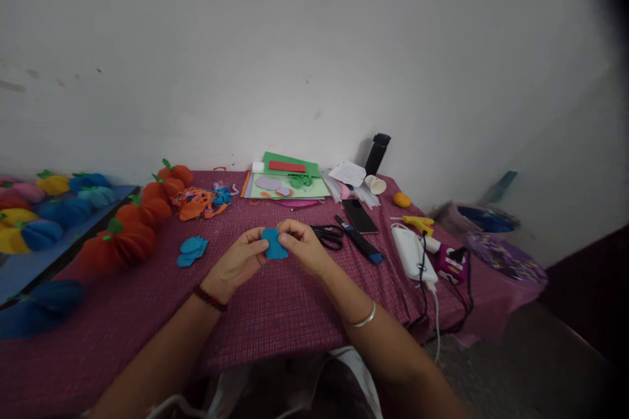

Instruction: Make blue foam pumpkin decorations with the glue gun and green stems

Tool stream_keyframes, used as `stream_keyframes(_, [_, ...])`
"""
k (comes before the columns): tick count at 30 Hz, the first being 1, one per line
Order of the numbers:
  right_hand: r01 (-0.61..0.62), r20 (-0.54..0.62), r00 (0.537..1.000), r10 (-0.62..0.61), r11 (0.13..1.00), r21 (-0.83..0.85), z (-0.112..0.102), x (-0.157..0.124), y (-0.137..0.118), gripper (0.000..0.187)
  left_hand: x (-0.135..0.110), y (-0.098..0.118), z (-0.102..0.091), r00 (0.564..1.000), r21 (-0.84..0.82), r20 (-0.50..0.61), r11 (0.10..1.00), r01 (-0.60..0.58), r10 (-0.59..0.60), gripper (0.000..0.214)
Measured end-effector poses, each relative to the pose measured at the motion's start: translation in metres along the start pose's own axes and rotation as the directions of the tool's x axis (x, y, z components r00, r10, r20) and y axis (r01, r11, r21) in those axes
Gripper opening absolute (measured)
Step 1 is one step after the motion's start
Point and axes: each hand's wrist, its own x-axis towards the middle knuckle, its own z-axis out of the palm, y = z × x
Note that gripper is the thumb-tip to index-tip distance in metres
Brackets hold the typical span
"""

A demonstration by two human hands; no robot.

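A small piece of blue craft paper [275, 245] is held up between both hands above the checked tablecloth. My left hand [243, 255] pinches its left edge with thumb and fingers. On the other side, my right hand [302, 245] grips the upper right edge. The far face of the paper is out of sight. Left of my hands lies a small pile of blue paper cutouts [191, 251]. Just behind my right hand, black-handled scissors [330, 237] rest on the cloth, their blades partly hidden.
Paper pumpkins [125, 242] line the left side, with orange and blue scraps [201, 201] nearby. Coloured sheets [314, 190] lie at the back. To the right are a phone [360, 216], a yellow glue gun [419, 222], a white power strip [413, 254] with cords, and a black bottle [377, 154].
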Motion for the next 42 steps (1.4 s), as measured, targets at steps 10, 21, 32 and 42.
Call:
stream_keyframes(10, [-0.016, 0.008, 1.000, 0.015, 1.000, 0.021, -0.0023, 0.0007, 0.0048, 0.042, -0.0007, 0.0023, 0.0034, 1.000, -0.012, -0.002, 1.000, -0.005, 0.005, 0.024])
stream_keyframes(21, [-0.053, -0.026, 0.998, 0.053, 0.999, 0.000, 0.0008, 0.0016, 0.0014, 0.045, 0.0011, -0.0010, -0.0003, 1.000, -0.023, -0.013, 1.000, -0.002, 0.002, 0.022])
stream_keyframes(32, [-0.052, 0.032, 0.998, 0.051, 0.999, 0.012, -0.0012, 0.0033, 0.0031, 0.038, 0.0037, 0.0020, 0.0003, 0.997, -0.006, 0.035, 0.998, -0.063, 0.063, 0.022])
stream_keyframes(42, [-0.033, -0.067, 0.997, 0.025, 0.992, -0.121, 0.0015, 0.0069, 0.0024, 0.025, 0.0053, -0.0015, -0.0035, 0.997, 0.024, -0.052, 0.998, -0.058, 0.059, 0.025])
